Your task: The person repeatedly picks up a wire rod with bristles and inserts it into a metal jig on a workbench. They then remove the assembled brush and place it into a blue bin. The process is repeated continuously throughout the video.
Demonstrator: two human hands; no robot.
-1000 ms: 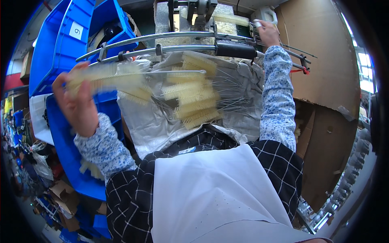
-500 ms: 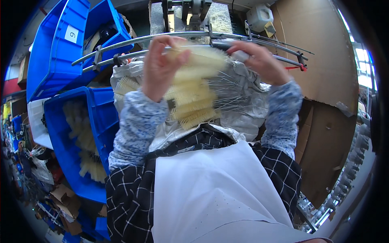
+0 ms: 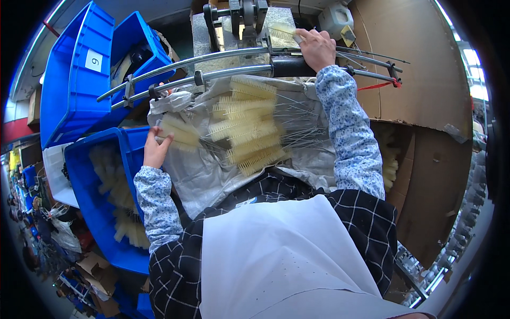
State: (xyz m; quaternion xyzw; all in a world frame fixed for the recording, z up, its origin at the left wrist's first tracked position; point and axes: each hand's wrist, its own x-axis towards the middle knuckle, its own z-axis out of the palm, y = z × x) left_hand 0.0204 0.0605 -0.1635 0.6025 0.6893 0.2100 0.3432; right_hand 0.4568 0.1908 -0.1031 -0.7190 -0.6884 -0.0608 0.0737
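Observation:
My right hand is raised at the far side, next to the machine's clamp parts. Its fingers pinch a cream-bristled wire brush, whose bristles point left over the metal plate. On the left, my left hand has thumb and fingers closed around the end of a slightly blurred cream brush; whether it grips one or more is unclear. Between my hands, a stack of similar brushes lies on a white woven sack, with thin wire stems pointing right.
Two curved metal rails cross in front of the machine. Blue bins stand at left; the nearer blue bin holds more brushes. Cardboard walls the right side, with further brushes beside it. A white jug sits far right.
My left hand has moved left and down from above the stack to the brushes at left. My right hand has moved up and away to the machine, where it holds a brush.

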